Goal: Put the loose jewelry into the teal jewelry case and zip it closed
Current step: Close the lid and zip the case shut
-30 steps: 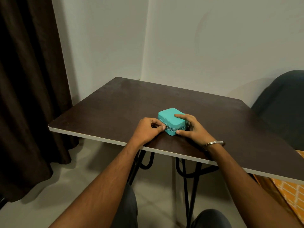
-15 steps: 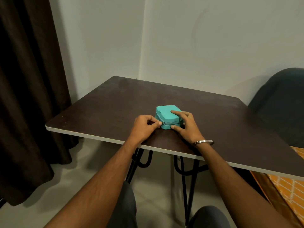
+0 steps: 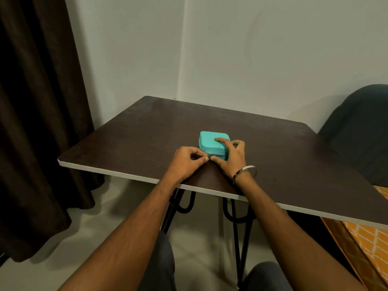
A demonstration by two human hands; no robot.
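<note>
Dark brown table (image 3: 147, 131), pale edge band, black hairpin legs (image 3: 237, 238). Teal case (image 3: 210, 143) lies closed on the top near the front edge. Both hands rest on the top beside the case.

Teal case (image 3: 212, 142), dark brown table (image 3: 273, 154), orange white-latticed cloth (image 3: 365, 234)

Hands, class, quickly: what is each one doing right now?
Left hand: pinches the zipper pull.
Right hand: grips the teal jewelry case.
</note>
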